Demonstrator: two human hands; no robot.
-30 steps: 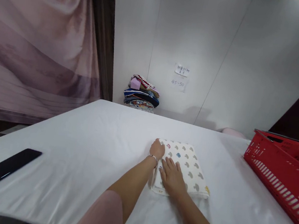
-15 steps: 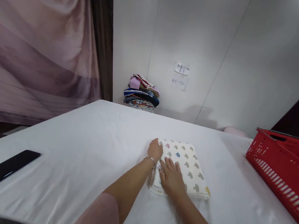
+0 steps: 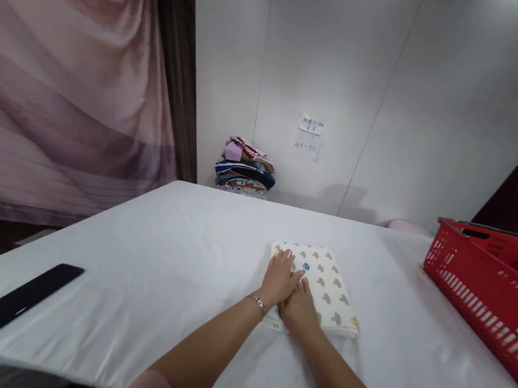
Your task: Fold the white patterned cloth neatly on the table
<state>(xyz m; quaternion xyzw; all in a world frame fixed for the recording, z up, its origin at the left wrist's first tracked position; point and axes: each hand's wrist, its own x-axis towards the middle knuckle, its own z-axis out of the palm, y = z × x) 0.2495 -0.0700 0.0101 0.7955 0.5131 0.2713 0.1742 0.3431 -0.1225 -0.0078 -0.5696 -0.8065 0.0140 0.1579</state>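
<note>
A folded white cloth with grey mushroom prints and a few coloured ones lies on the white-covered table. My left hand rests on its left part, fingers stretched out and flat, a bracelet at the wrist. Right beside it, partly under its thumb side, my right hand has its fingers curled in at the cloth's near left part. The fingertips of that hand are hidden, and it appears closed on the fabric.
A red plastic basket stands at the right of the table. A flat black object lies near the left edge. Behind the far edge is a stack of folded clothes against the wall, below paper notes.
My left hand has moved from the cloth's left edge onto its top and flattened. My right hand, flat before, has curled its fingers. The view has shifted slightly.
</note>
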